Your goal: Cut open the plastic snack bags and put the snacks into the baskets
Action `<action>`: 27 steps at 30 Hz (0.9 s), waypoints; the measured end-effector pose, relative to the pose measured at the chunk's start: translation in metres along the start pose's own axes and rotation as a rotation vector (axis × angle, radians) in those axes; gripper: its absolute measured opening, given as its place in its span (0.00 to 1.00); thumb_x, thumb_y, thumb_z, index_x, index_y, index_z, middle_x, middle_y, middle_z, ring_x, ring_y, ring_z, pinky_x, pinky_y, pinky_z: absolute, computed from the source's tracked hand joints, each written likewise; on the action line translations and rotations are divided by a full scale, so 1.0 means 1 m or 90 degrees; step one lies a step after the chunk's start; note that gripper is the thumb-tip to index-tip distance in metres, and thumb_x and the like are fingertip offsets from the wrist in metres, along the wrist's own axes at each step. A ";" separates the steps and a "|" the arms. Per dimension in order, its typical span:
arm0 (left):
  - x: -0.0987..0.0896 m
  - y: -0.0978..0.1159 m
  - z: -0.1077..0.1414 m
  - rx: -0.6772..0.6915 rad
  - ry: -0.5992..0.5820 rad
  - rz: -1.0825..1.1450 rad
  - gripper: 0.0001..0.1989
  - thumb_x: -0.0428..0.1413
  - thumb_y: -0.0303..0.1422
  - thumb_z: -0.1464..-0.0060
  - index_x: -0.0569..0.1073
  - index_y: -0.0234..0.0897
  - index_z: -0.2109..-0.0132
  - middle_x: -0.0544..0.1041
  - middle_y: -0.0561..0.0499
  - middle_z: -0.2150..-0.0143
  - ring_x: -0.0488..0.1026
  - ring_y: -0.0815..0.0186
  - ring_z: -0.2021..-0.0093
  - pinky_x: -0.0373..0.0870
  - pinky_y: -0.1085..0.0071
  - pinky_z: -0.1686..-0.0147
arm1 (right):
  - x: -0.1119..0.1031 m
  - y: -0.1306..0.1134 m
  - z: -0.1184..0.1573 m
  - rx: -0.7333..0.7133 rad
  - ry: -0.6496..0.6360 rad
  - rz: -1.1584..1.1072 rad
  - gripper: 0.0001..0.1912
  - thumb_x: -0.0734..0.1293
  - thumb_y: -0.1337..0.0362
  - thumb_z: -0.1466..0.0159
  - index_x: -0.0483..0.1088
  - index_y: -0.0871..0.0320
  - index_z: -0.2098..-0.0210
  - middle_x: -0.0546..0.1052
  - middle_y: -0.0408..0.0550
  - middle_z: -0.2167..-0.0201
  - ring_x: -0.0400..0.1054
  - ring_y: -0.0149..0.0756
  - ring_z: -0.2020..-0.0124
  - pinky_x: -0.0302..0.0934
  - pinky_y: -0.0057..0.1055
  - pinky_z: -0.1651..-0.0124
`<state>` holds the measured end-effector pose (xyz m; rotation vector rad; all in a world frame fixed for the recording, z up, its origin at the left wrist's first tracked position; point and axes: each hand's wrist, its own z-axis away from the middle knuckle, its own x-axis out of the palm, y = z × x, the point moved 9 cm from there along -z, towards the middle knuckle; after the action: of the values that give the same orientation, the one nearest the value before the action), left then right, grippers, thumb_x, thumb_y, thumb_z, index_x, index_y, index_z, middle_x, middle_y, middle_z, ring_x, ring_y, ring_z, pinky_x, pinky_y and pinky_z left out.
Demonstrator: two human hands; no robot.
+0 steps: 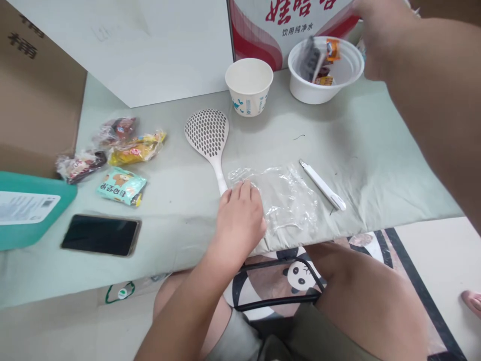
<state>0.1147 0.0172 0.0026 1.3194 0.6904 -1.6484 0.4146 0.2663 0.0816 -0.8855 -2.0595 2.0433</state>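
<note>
My left hand [241,216] rests on the table with its fingers curled over the left edge of a clear plastic bag [287,198]. The handle of a pale skimmer [208,134] runs under those same fingers. At the top right, my right hand [379,37] is smeared by motion beside a white plastic bowl [325,93]; its fingers cannot be made out. Inside the bowl are small wrapped snacks, among them an orange packet [332,50], and a blurred dark packet [311,60] tilts at its left side. A white utility knife [323,185] lies right of the bag.
A paper cup [249,87] stands left of the bowl. Several wrapped snacks [137,149], a green snack packet [122,186] and a phone [100,234] lie at left, near a teal jug [30,210]. Boxes [180,50] line the back. The table's front edge is above my knees.
</note>
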 end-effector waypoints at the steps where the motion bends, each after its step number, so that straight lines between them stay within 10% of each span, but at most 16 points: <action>1: 0.000 0.000 0.000 0.001 0.002 0.001 0.21 0.54 0.27 0.40 0.72 0.24 0.41 0.70 0.30 0.32 0.68 0.47 0.31 0.67 0.50 0.33 | -0.008 0.006 0.004 0.059 0.044 0.012 0.09 0.66 0.64 0.38 0.60 0.57 0.71 0.78 0.48 0.60 0.73 0.50 0.46 0.64 0.50 0.54; 6: -0.003 0.000 0.001 0.011 0.029 0.006 0.20 0.54 0.26 0.42 0.74 0.24 0.43 0.72 0.30 0.34 0.70 0.45 0.34 0.70 0.50 0.35 | -0.017 0.007 0.075 0.136 0.094 -0.120 0.12 0.57 0.67 0.31 0.60 0.57 0.73 0.79 0.41 0.53 0.71 0.31 0.44 0.59 0.31 0.44; 10: -0.005 0.001 0.002 0.008 0.028 0.002 0.20 0.55 0.26 0.42 0.74 0.24 0.43 0.72 0.30 0.35 0.72 0.45 0.35 0.71 0.50 0.37 | -0.021 0.038 0.186 0.154 0.090 -0.140 0.10 0.59 0.74 0.35 0.71 0.58 0.63 0.81 0.48 0.50 0.76 0.33 0.51 0.64 0.40 0.41; 16: -0.003 0.003 0.001 -0.009 -0.012 -0.002 0.25 0.56 0.28 0.40 0.70 0.25 0.37 0.67 0.32 0.29 0.68 0.45 0.31 0.70 0.50 0.35 | 0.007 0.025 0.319 -0.228 -0.086 0.072 0.10 0.64 0.68 0.36 0.72 0.53 0.56 0.81 0.51 0.54 0.77 0.45 0.50 0.71 0.48 0.46; 22: -0.001 -0.005 0.009 -0.036 -0.080 0.018 0.29 0.57 0.31 0.41 0.69 0.29 0.33 0.59 0.36 0.23 0.60 0.44 0.25 0.62 0.46 0.29 | 0.029 0.035 0.315 -0.333 -0.089 0.243 0.12 0.62 0.68 0.36 0.71 0.56 0.53 0.79 0.58 0.52 0.75 0.51 0.49 0.70 0.52 0.45; 27: -0.020 -0.018 0.006 -0.075 0.033 0.120 0.09 0.57 0.36 0.39 0.79 0.38 0.59 0.74 0.38 0.36 0.70 0.45 0.35 0.69 0.46 0.37 | 0.038 0.058 0.299 -0.230 -0.114 0.243 0.15 0.63 0.65 0.35 0.70 0.58 0.49 0.78 0.61 0.49 0.75 0.51 0.50 0.69 0.52 0.46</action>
<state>0.0968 0.0264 0.0218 1.3050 0.6623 -1.4067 0.2625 0.0163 -0.0121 -1.2816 -2.5845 2.0114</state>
